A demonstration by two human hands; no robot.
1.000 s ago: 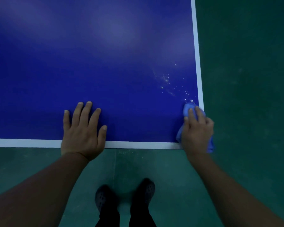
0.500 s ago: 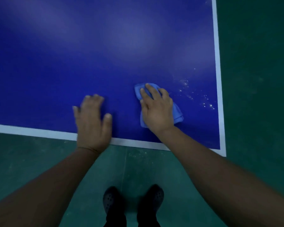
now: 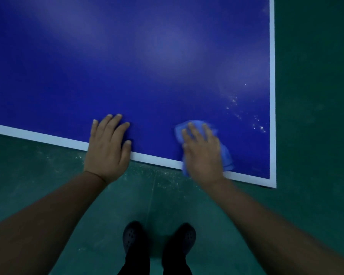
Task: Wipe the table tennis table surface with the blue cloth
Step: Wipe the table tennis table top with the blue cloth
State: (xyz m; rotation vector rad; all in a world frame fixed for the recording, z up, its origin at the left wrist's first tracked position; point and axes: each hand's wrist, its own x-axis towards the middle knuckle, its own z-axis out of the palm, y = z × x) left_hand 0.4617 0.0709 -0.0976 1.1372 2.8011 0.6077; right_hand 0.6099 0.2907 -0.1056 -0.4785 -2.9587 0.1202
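The dark blue table tennis table [image 3: 127,66] fills the upper view, with a white border along its near and right edges. My right hand [image 3: 203,151] presses flat on the light blue cloth [image 3: 225,155] at the near edge, close to the right corner; the cloth is blurred and partly hidden under the hand. My left hand [image 3: 107,145] rests flat on the near edge, fingers spread, holding nothing. White specks [image 3: 246,114] dot the surface to the right of the cloth, near the right border.
Green floor [image 3: 316,116] lies beyond the table's right edge and below its near edge, with pale crumbs scattered on it just under the near border. My two dark shoes [image 3: 159,239] stand on the floor at the bottom centre.
My right hand slid the cloth left from the corner toward the middle, then back toward the near edge. The view has tilted, and my left hand stays planted on the edge.
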